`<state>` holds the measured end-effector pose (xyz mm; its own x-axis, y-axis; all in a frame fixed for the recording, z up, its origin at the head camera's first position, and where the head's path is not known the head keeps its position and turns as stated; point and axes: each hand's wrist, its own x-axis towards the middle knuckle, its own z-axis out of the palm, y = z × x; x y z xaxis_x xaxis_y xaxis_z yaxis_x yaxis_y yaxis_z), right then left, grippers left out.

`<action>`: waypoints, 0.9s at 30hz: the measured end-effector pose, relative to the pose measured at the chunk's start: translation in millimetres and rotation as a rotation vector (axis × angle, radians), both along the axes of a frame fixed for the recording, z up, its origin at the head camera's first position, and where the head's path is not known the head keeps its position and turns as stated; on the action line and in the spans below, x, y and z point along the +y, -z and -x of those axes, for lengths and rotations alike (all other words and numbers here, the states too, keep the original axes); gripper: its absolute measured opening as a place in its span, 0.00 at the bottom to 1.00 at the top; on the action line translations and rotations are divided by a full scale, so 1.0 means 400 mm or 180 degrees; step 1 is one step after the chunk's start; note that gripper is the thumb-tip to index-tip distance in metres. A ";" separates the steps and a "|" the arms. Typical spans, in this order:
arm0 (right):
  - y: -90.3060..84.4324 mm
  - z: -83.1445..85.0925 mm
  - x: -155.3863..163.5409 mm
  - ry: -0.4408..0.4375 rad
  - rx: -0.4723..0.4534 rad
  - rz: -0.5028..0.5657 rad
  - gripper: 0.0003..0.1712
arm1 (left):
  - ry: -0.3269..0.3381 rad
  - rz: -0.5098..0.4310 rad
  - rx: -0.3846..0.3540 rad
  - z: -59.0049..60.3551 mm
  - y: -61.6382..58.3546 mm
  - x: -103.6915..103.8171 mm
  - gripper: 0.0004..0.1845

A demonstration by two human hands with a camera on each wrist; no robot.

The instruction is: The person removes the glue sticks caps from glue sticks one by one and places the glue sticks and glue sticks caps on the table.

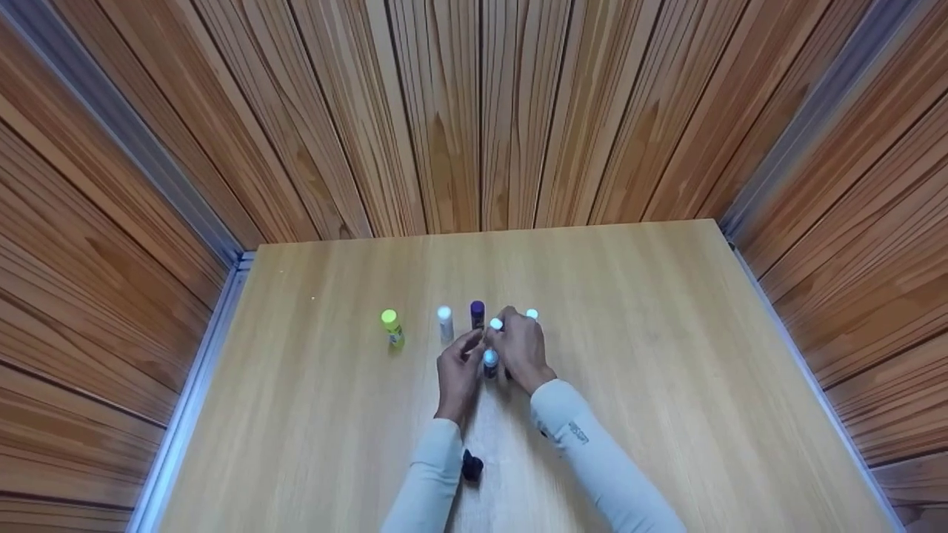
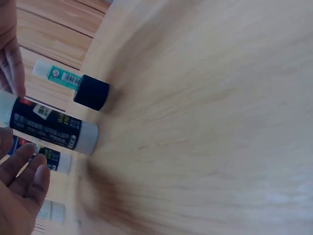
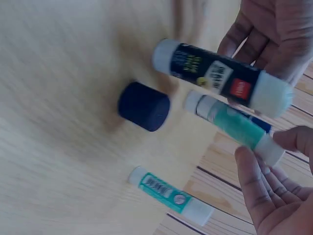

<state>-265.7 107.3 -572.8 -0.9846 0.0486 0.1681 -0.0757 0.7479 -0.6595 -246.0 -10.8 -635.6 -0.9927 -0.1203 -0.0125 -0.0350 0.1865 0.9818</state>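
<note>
A black-labelled glue stick (image 3: 220,78) stood on the counter (image 3: 63,122), with the left hand (image 3: 274,34) behind it. Just beside that stick, the right hand (image 3: 274,196) pinched a teal glue stick (image 3: 234,127). A dark cap (image 3: 143,106) and another teal-labelled stick (image 3: 168,195) stood near it.

Two forearms in pale long sleeves, reaching forward side by side from the near edge of the desk toward its middle. Left hand (image 1: 459,370) with fingers loosely extended, tips close to the right hand (image 1: 521,349). Right hand arched, fingers curled downward. Both hands nearly touching.
</note>
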 end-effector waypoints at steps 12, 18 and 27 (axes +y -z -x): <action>-0.029 -0.023 -0.025 -0.0124 -0.0216 0.0611 0.07 | -0.0215 0.0354 0.0769 0.016 -0.033 -0.023 0.11; -0.034 -0.039 -0.030 -0.0271 0.0076 0.0420 0.12 | -0.0203 0.0546 0.1230 0.005 -0.042 -0.034 0.09; -0.057 -0.078 -0.025 -0.0568 0.0205 -0.0056 0.12 | -0.0104 0.1009 0.1791 -0.034 -0.060 -0.050 0.09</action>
<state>-234.3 97.4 -550.1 -0.9644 -0.1294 0.2304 -0.2499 0.7303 -0.6358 -232.6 -30.7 -611.6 -0.8329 -0.0628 0.5498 0.4585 0.4780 0.7492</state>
